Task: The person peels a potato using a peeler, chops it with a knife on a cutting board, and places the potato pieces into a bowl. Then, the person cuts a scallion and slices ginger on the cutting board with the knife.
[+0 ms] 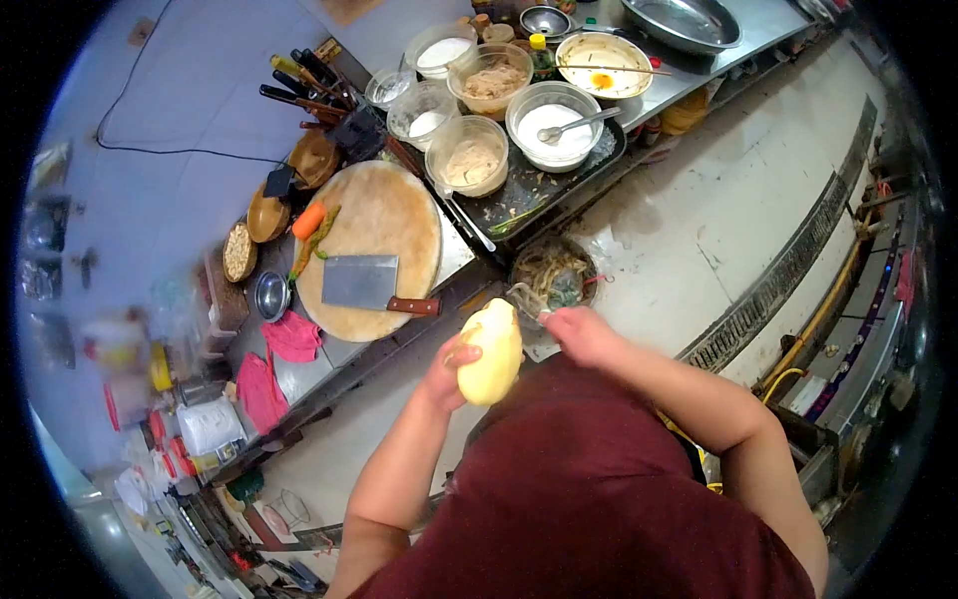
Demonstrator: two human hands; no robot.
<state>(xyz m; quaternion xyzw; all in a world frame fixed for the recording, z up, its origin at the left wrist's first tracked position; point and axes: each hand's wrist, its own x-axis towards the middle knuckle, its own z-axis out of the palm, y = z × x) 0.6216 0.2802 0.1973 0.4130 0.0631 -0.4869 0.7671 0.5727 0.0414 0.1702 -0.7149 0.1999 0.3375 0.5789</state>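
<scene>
My left hand (445, 373) is wrapped round the lower left side of a large, pale yellow potato (492, 357). Most of its skin is off, with a few brownish patches near the top end. In my right hand (584, 337) is a peeler (527, 299), its head just beyond the upper right of the potato; whether they touch I cannot tell. Below both hands, a bin (591, 291) on the floor holds peelings and scraps. To the left, a cleaver (361, 283) with a wooden handle lies on a round chopping board (394, 205), beside a carrot (308, 221).
A black tray (519, 212) carries several tubs of white powder and pale food. Knives stand in a knife holder (359, 128) behind the board. Pink cloths (261, 391) and a metal bowl (271, 296) lie left. A floor drain grate (758, 290) runs along the right.
</scene>
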